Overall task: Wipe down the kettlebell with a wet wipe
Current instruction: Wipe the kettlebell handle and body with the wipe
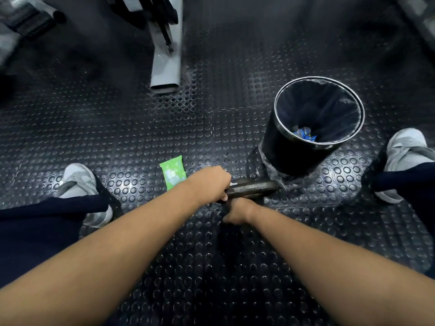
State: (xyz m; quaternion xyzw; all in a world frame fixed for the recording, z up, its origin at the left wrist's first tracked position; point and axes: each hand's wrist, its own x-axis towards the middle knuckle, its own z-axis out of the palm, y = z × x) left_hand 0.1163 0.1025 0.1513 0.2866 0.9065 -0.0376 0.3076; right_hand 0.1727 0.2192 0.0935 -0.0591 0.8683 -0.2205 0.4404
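Observation:
The dark metal kettlebell (255,187) stands on the studded rubber floor between my feet, its worn handle lying crosswise. My left hand (211,182) is closed around the left end of the handle, and a small white edge of the wet wipe (233,184) shows at my fingers. My right hand (237,211) grips the kettlebell just below the handle, on the near side. My hands and forearms hide most of the kettlebell's body, which blends into the dark floor.
A green pack of wet wipes (173,172) lies on the floor just left of my left hand. A black lined trash bin (315,123) stands right of the kettlebell with blue wrappers inside. A grey machine leg (166,67) lies ahead. My shoes (77,182) flank the spot.

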